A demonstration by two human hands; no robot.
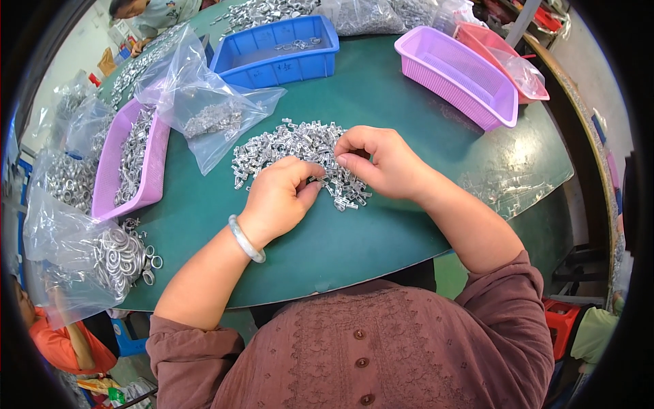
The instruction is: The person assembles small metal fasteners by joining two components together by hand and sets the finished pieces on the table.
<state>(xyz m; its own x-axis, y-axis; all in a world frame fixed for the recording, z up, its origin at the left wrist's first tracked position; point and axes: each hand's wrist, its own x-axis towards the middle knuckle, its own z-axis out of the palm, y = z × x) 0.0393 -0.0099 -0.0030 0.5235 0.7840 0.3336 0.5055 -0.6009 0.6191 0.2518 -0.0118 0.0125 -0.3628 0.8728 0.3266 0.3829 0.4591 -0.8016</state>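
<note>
A loose heap of small silvery metal parts (289,142) lies on the green table in front of me. At its near edge is my left hand (283,194), a pale bangle on the wrist, with thumb and forefinger pinched together over the parts. Over the heap's right side, my right hand (381,162) has its thumb and forefinger closed in a pinch as well. Whatever sits between the fingertips of either hand is too small to make out. The two hands are a short gap apart.
A purple basket of metal parts (102,167) stands left, near a clear bag (204,112) and a pile of metal rings (119,255). Behind are a blue bin (272,65), a purple basket (463,95) and a red basket (535,85). Other people sit at far left and lower left.
</note>
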